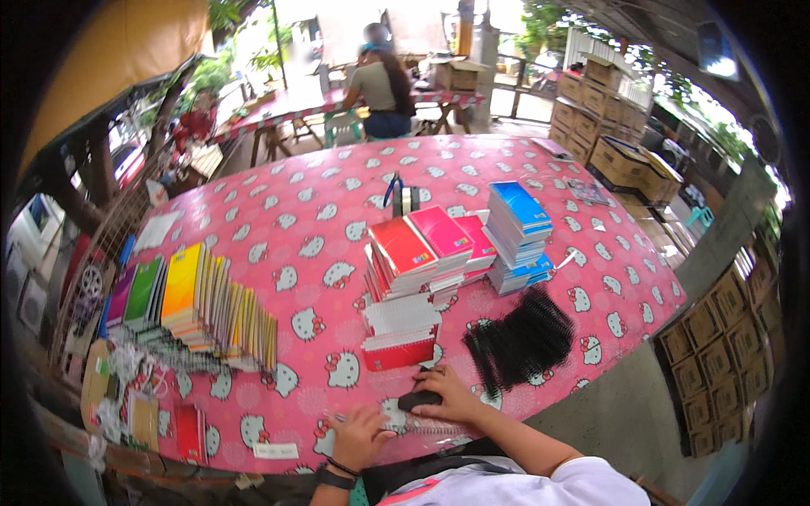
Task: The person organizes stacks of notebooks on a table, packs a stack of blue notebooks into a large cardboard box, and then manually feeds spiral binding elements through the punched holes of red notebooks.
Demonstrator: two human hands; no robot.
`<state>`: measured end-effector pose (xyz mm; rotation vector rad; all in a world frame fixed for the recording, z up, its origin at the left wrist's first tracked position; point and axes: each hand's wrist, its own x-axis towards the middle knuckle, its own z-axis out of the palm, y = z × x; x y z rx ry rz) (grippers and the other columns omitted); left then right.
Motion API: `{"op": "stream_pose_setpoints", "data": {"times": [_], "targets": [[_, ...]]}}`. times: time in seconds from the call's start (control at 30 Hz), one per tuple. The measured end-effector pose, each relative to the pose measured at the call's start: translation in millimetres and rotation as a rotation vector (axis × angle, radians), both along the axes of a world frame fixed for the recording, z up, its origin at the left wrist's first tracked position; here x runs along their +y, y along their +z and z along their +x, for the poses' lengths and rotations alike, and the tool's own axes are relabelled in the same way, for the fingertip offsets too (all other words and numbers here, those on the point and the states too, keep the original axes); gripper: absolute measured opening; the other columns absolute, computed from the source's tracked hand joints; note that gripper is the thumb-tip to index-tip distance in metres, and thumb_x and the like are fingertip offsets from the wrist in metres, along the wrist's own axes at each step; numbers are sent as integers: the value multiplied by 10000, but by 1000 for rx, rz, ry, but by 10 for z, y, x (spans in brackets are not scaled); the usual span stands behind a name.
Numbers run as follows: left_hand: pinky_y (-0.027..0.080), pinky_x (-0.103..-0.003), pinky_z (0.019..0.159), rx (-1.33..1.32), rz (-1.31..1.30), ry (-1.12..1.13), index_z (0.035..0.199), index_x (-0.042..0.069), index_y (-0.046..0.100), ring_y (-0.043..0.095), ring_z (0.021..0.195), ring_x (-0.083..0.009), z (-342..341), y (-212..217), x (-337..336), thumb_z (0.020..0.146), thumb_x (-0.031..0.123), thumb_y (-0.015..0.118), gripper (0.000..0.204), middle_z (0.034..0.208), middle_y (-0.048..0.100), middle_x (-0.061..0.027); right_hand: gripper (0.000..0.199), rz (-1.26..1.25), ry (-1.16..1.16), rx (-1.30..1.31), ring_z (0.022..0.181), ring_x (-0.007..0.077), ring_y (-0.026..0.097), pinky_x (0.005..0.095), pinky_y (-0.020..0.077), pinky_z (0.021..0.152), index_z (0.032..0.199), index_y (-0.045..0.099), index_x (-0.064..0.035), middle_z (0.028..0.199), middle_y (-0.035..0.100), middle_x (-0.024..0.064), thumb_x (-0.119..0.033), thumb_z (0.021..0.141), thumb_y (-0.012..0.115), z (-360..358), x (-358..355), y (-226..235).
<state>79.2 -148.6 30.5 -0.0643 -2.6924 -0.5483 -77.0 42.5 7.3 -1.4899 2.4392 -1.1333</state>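
Near the table's front edge, my left hand (pixel 359 434) rests with its fingers stretched forward and its thumb apart. A small pale thing lies at its fingertips, too small to name. My right hand (pixel 454 396) is closed over a black object (pixel 415 400) whose kind I cannot make out. Between my forearms a thin strip like a spiral coil (pixel 434 428) lies along the edge. Just beyond my right hand are a red-covered stack of notebooks (pixel 400 352) with white pages up and a heap of black spiral binding coils (pixel 521 341).
Red notebooks (pixel 403 244), pink notebooks (pixel 440 229) and blue notebooks (pixel 519 207) stand in piles mid-table. A tape roll (pixel 407 201) is behind them. Yellow notebooks (pixel 184 282) line the left, near a red notebook (pixel 191 434). Cardboard boxes (pixel 717 363) stand right; a person (pixel 380 88) sits beyond.
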Motion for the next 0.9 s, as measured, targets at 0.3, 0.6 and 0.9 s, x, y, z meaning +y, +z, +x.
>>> {"op": "stream_pose_setpoints", "data": {"times": [0.3, 0.6, 0.9], "targets": [[193, -565, 966, -7, 47, 121, 800, 165, 628, 534, 919, -200, 155, -212, -125, 612, 218, 739, 224, 846, 575, 19, 349, -141, 484, -554, 949, 238, 539, 343, 397, 859, 961, 618, -45, 992, 595, 109, -271, 710, 705, 211, -257, 214], [199, -554, 975, -12, 77, 100, 796, 166, 633, 539, 893, -201, 71, -80, -114, 597, 188, 741, 228, 799, 579, 10, 329, 55, 378, -843, 1007, 234, 542, 347, 381, 911, 911, 618, -26, 1042, 601, 116, -276, 717, 711, 28, -359, 123], [267, -484, 989, 95, 154, 186, 1229, 64, 477, 549, 901, -225, 113, -87, -59, 591, 272, 804, 747, 916, 563, -50, 311, 17, 410, -817, 979, 220, 552, 346, 416, 853, 918, 611, -34, 1028, 600, 102, -253, 721, 709, 71, -448, 131]]}}
